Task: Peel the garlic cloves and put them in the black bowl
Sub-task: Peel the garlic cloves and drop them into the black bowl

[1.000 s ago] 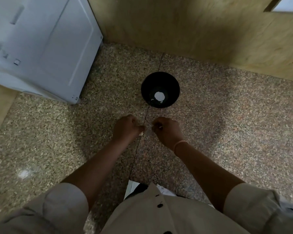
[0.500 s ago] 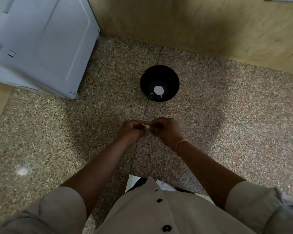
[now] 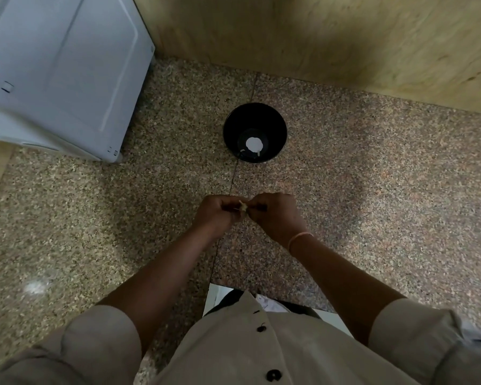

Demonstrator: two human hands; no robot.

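A small pale garlic clove [image 3: 242,208] shows between my two hands, which meet over the speckled stone counter. My left hand [image 3: 216,212] and my right hand [image 3: 275,215] both pinch it with curled fingers; most of the clove is hidden by them. The black bowl [image 3: 278,126] stands on the counter a short way beyond my hands, with a white patch at its bottom that I cannot identify.
A large white appliance [image 3: 56,73] fills the far left corner. A wooden wall [image 3: 331,40] runs along the back of the counter [image 3: 386,204]. A white-edged object [image 3: 214,297] with something dark on it lies at the near edge, mostly hidden under my shirt.
One second ago my hands were a little apart; they have come together on the clove. The bowl has not moved.
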